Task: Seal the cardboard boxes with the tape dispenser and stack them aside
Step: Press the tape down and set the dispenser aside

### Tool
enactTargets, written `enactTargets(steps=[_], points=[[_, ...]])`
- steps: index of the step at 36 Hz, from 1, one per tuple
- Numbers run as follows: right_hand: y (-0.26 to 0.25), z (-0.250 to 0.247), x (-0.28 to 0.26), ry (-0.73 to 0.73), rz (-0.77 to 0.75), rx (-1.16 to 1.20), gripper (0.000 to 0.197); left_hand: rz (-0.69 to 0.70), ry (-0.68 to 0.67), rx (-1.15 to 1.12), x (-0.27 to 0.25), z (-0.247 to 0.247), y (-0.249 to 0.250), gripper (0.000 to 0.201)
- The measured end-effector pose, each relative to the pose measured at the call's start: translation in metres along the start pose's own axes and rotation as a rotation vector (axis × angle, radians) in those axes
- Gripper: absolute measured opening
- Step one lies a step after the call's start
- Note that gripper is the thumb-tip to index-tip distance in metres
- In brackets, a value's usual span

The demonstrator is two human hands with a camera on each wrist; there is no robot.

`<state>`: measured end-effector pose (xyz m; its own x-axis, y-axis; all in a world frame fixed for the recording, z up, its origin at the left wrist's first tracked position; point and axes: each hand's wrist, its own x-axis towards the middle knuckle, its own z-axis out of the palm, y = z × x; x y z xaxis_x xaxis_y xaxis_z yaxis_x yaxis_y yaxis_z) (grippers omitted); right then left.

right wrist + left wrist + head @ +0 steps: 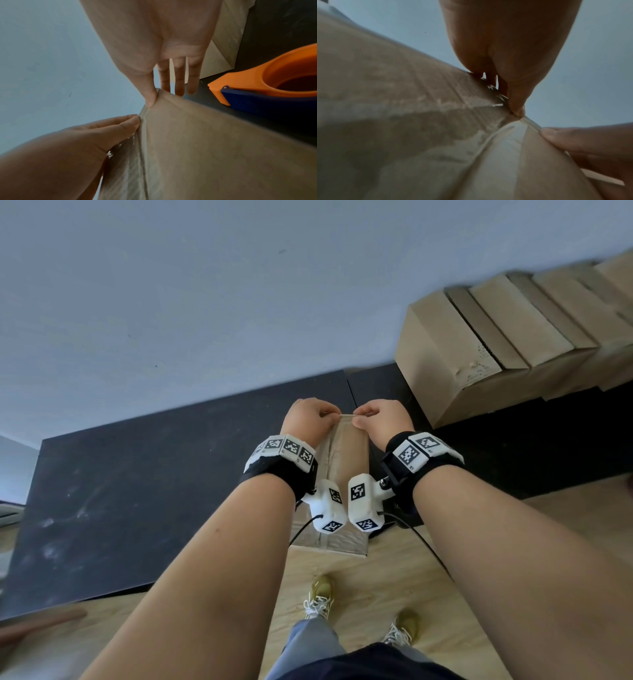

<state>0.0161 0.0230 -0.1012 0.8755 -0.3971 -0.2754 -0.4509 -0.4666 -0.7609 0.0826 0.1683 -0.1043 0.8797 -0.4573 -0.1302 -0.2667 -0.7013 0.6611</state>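
Observation:
A cardboard box (pixel 346 446) with clear tape along its top seam lies on the black table (pixel 137 474), between my wrists. At its far edge my left hand (pixel 310 419) and right hand (pixel 380 419) pinch the two ends of a thin strip of tape (pixel 342 415). In the left wrist view my left thumb (pixel 517 106) presses the tape ridge (pixel 530 123) on the box (pixel 402 108). In the right wrist view my right thumb (pixel 150 97) pinches the edge of the box (pixel 205 148), with three fingers straight past it. The orange and blue tape dispenser (pixel 265 92) lies just right of the box.
A stack of several cardboard boxes (pixel 479 337) stands on the table at the back right, against the pale wall (pixel 205 285). The box overhangs the table's near edge above the wooden floor (pixel 376 587), where my shoes stand. A brown rod (pixel 41 625) shows at the lower left.

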Motion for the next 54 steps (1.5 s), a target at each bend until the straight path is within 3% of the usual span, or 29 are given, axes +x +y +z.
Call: enactTargets(steps=[8,13,26,29,34,42,47,50,51,54], points=[[0.001,-0.001,0.000,0.014,0.001,0.014,0.005,-0.010,0.031,-0.018,0.000,0.000,-0.011,0.022],[0.004,0.003,-0.001,0.037,0.014,0.076,0.007,-0.176,0.013,-0.186,-0.003,-0.010,-0.021,0.033],[0.001,0.006,-0.006,0.070,0.018,0.044,0.004,-0.174,0.068,-0.273,-0.009,-0.012,-0.028,0.004],[-0.001,0.006,-0.007,0.067,0.049,0.049,0.013,-0.175,0.079,-0.239,-0.011,-0.012,-0.025,0.006],[-0.015,0.001,-0.012,0.057,0.154,0.152,0.059,-0.244,0.192,-0.148,-0.018,-0.019,-0.025,0.020],[-0.021,-0.007,-0.025,0.027,0.204,0.061,0.050,-0.567,0.414,-0.017,-0.029,-0.048,-0.059,0.028],[-0.024,-0.005,-0.038,-0.022,0.281,-0.022,0.047,-0.563,0.469,0.089,-0.040,-0.050,-0.067,0.028],[-0.023,0.001,-0.040,-0.073,0.369,-0.084,0.084,-0.597,0.438,0.139,-0.040,-0.049,-0.065,0.033],[-0.021,0.003,-0.040,-0.086,0.383,-0.116,0.087,-0.607,0.429,0.154,-0.040,-0.050,-0.062,0.035],[-0.021,0.006,-0.042,-0.107,0.417,-0.138,0.066,-0.586,0.413,0.196,-0.043,-0.046,-0.054,0.035]])
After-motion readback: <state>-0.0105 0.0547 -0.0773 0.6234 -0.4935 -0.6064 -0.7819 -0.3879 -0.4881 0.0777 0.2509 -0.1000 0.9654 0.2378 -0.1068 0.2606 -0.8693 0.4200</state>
